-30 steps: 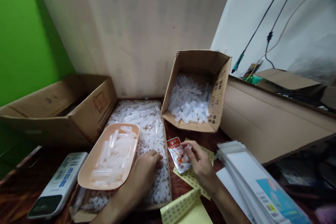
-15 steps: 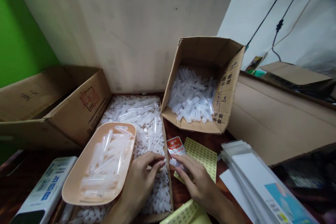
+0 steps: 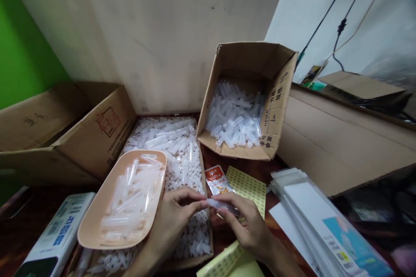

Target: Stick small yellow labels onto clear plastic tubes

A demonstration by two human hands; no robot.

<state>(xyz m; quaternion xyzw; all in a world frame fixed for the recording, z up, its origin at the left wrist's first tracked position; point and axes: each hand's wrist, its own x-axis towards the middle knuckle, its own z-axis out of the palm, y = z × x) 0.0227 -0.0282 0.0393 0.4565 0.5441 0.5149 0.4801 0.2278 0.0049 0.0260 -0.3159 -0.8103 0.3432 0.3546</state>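
My right hand (image 3: 248, 220) is closed around a translucent plastic tube (image 3: 224, 206), which points left. At the tube's left end, my left hand (image 3: 180, 210) pinches with thumb and forefinger; a small white cap seems to be between the fingertips, mostly hidden. Both hands are above the right edge of a shallow cardboard tray (image 3: 211, 246) filled with small white caps (image 3: 198, 242) and clear tubes. Left of my left hand, a peach plastic basin (image 3: 85, 229) holds several clear tubes (image 3: 125, 220).
A tilted cardboard box (image 3: 279, 108) holds many frosted tubes (image 3: 235, 117). Yellow sticker sheets (image 3: 248, 188), a red-and-white packet (image 3: 215, 177) and flat plastic-sleeved packs (image 3: 312, 216) lie to the right. An open carton (image 3: 97, 134) and a white box (image 3: 60, 225) stand left.
My hands have come together: the left fingertips now meet the tube's end, where a gap was before. The tube has turned level, showing more of its length. The view has shifted slightly.
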